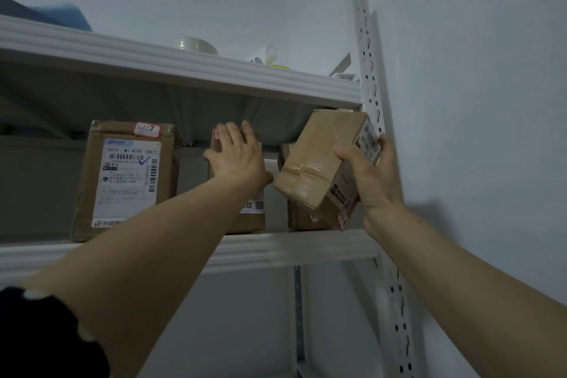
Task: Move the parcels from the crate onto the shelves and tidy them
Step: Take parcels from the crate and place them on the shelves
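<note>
- White metal shelving (294, 247) fills the view, its perforated upright (369, 70) running down the 3 o'clock side against a pale wall.
- On the middle shelf, at 9 o'clock, stands the large parcel (127, 178), upright, white shipping label facing out, a small red-edged tag at its top.
- And there's the tilted parcel (319, 166), brown and taped, held up off the shelf at about 2 o'clock from centre, leaning top-right toward the upright.
- The right hand (376, 175) is clamped round that tilted parcel's lower right side, fingers wrapped over the labelled face.
- The left hand (237, 156) lies flat and spread, palm pressed to the front of the middle parcel (250, 218), gripping nothing.
- Behind the tilted one, a back parcel (302, 216) sits on the shelf, mostly hidden.
- Top shelf, 12 o'clock: a pale bowl (196, 44) and a white cup (265, 54); contents can't be seen.
</note>
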Available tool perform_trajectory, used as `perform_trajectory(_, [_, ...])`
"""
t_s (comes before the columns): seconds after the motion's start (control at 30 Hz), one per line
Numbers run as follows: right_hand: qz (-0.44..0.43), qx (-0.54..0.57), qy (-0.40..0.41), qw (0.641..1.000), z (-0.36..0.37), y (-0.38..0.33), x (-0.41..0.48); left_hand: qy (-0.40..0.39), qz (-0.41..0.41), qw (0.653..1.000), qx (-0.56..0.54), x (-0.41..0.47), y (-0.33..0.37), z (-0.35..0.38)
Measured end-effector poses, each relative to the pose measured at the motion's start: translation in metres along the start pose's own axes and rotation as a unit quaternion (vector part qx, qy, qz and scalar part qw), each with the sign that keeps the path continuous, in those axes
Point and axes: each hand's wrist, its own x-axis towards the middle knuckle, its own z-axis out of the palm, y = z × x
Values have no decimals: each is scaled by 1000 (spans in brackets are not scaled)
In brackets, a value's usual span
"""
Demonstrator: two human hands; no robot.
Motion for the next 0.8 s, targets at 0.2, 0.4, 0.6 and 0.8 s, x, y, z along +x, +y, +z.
perform_trajectory(0.2, [22, 21, -40, 999, 7, -1, 1, -10, 28, 999, 23, 3, -9, -1])
perform_trajectory(0.4, [58, 46, -76, 994, 27, 7, -2, -9, 32, 999, 12, 2, -26, -13])
perform_trajectory(0.6, [57, 35, -68, 995, 35, 26, 2, -20, 47, 998, 47, 6, -40, -20])
perform_trajectory(0.8, [42, -8, -72, 996, 42, 32, 9, -11, 83, 996, 19, 15, -46, -23])
